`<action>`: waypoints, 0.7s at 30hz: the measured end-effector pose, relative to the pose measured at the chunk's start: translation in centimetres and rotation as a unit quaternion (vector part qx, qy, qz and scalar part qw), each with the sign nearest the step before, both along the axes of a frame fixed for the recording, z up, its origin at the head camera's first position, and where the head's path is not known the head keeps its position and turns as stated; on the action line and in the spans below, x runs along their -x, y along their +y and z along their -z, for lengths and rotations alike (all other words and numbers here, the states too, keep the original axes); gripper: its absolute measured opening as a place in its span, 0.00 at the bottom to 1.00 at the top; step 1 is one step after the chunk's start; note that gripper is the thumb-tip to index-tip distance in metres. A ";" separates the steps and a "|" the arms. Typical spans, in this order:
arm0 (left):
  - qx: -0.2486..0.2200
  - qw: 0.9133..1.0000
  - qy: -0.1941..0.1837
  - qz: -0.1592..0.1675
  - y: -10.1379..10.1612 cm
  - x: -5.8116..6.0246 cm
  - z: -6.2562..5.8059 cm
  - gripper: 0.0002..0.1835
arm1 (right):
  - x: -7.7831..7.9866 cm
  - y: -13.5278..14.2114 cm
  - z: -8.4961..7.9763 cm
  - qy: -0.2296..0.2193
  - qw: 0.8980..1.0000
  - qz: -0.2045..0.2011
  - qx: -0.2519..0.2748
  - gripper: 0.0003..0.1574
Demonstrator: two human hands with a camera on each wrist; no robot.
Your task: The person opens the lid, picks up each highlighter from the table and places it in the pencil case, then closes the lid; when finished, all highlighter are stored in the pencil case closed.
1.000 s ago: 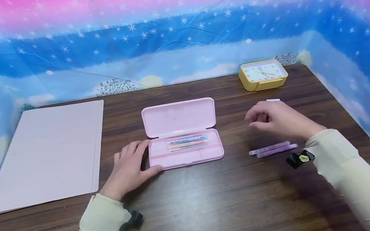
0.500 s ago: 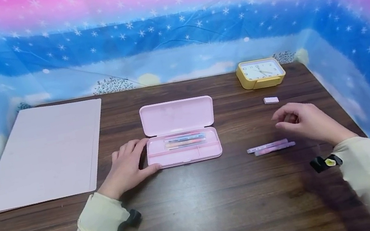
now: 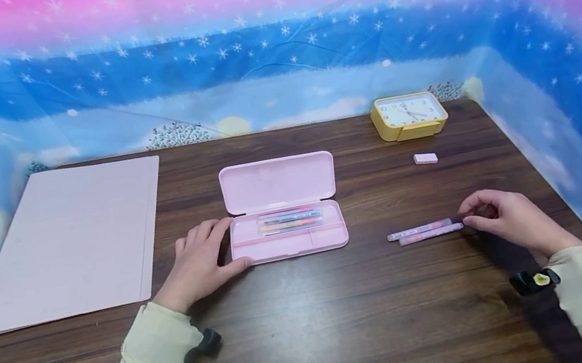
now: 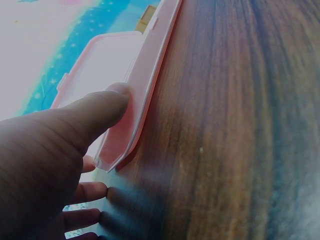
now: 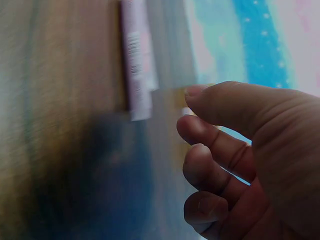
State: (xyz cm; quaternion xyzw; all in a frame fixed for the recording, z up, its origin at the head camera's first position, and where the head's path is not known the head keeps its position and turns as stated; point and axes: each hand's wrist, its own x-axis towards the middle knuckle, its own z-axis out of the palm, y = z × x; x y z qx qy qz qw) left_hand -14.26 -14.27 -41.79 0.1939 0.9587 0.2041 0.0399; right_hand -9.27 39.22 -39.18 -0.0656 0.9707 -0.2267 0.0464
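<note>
While left fingers (image 3: 220, 229) touch plastic case (image 3: 274, 249), slim pens (image 3: 431, 234)

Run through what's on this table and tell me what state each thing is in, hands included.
Pencil case: open, lid tilted back.
Pens in the case: lying in its back compartment.
Loose pens: side by side on the table.
White block: lying flat.
Clock: upright, face showing.
Folder: closed, lying flat.
Left hand: thumb touching the case's front.
Right hand: fingers loosely curled, holding nothing.
</note>
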 end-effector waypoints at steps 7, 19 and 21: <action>0.001 1.000 -0.001 0.001 0.0 0.1 0.2 0.47 | -0.3 0.1 1.8 -0.006 1.000 0.001 0.012 0.07; -0.007 1.000 0.004 0.003 -0.1 0.0 0.3 0.47 | 0.0 -0.3 2.9 0.017 1.000 -0.014 0.001 0.07; -0.007 1.000 0.002 0.002 -0.1 0.0 0.3 0.47 | 0.1 -0.3 3.0 0.020 1.000 -0.018 0.001 0.07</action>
